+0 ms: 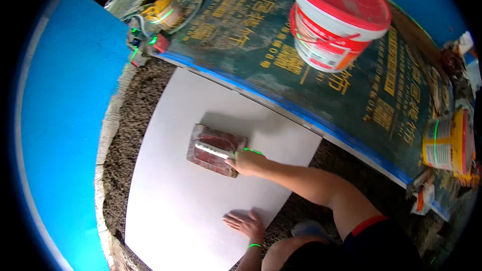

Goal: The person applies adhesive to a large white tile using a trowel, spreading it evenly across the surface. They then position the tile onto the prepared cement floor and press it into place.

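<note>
A large pale floor tile [175, 206] lies below me on rough, dark mortar. My right hand [250, 162] is closed around the white handle of a rectangular hand float [213, 164] with a worn, reddish-brown back. The float is on or just over the tile's upper middle; whether its underside touches is hidden. Nearer to me, my left hand [244, 224] rests flat on the tile with its fingers spread, holding nothing. A green laser line crosses the left wrist and shows by the right hand.
Grainy mortar [131, 120] borders the tile beside a blue wall [60, 105]. Beyond is a dark green printed sheet [236, 65] with a blue edge. On it stand a red-lidded white bucket [321, 40], a yellow pail [161, 10] and a yellow tub [444, 140]. Debris lies at right.
</note>
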`<action>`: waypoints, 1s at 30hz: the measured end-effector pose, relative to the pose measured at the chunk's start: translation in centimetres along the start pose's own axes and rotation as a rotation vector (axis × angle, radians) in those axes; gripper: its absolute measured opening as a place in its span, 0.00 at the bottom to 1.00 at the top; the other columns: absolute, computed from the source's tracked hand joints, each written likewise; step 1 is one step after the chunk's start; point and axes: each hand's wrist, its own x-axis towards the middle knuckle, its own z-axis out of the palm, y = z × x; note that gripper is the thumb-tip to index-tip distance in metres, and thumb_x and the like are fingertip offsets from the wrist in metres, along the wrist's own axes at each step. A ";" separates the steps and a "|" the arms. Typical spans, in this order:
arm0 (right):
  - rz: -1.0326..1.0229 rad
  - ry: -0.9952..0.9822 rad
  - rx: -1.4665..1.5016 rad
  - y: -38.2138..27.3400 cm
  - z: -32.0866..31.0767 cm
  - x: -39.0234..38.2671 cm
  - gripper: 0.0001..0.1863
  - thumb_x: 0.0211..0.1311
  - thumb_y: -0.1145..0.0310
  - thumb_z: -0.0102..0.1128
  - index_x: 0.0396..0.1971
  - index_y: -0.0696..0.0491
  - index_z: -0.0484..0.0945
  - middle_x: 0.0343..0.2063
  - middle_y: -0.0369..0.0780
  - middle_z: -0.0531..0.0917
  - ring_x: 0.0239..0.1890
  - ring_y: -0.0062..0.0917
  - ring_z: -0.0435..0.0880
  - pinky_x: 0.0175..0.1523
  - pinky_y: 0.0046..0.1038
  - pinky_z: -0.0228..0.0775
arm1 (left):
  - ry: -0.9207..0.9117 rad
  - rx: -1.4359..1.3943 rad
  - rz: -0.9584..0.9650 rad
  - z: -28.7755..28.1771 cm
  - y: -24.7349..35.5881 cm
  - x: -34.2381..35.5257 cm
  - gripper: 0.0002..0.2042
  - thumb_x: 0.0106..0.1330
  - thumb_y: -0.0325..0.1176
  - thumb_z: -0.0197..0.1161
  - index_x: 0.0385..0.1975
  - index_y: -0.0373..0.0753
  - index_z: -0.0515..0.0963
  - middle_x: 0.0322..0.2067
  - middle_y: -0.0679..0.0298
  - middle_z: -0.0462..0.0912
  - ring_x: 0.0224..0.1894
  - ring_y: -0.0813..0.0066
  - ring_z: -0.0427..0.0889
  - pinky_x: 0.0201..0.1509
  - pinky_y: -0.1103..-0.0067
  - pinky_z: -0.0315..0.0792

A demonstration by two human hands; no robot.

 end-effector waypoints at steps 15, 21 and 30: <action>-0.503 -0.137 0.096 -14.3 -6.3 -5.6 0.24 0.69 0.50 0.47 0.37 0.61 0.74 0.21 0.51 0.82 0.25 0.45 0.84 0.31 0.43 0.76 | -0.591 -0.065 0.013 -3.1 6.1 4.8 0.44 0.65 0.60 0.44 0.71 0.40 0.34 0.69 0.36 0.32 0.73 0.39 0.30 0.72 0.50 0.27; -0.322 -0.009 -0.108 -3.3 -3.2 1.1 0.28 0.68 0.47 0.46 0.34 0.60 0.80 0.21 0.49 0.82 0.27 0.44 0.84 0.33 0.45 0.75 | -0.006 -0.180 -0.002 -1.6 8.0 5.8 0.44 0.66 0.55 0.45 0.68 0.26 0.37 0.68 0.32 0.35 0.71 0.34 0.33 0.73 0.51 0.31; -0.030 0.158 -0.247 0.2 -1.4 5.8 0.35 0.69 0.44 0.42 0.19 0.62 0.78 0.17 0.56 0.79 0.25 0.52 0.81 0.31 0.49 0.73 | -0.052 -0.186 0.060 -3.1 8.1 8.6 0.43 0.64 0.53 0.49 0.65 0.18 0.46 0.68 0.31 0.41 0.72 0.35 0.36 0.73 0.53 0.34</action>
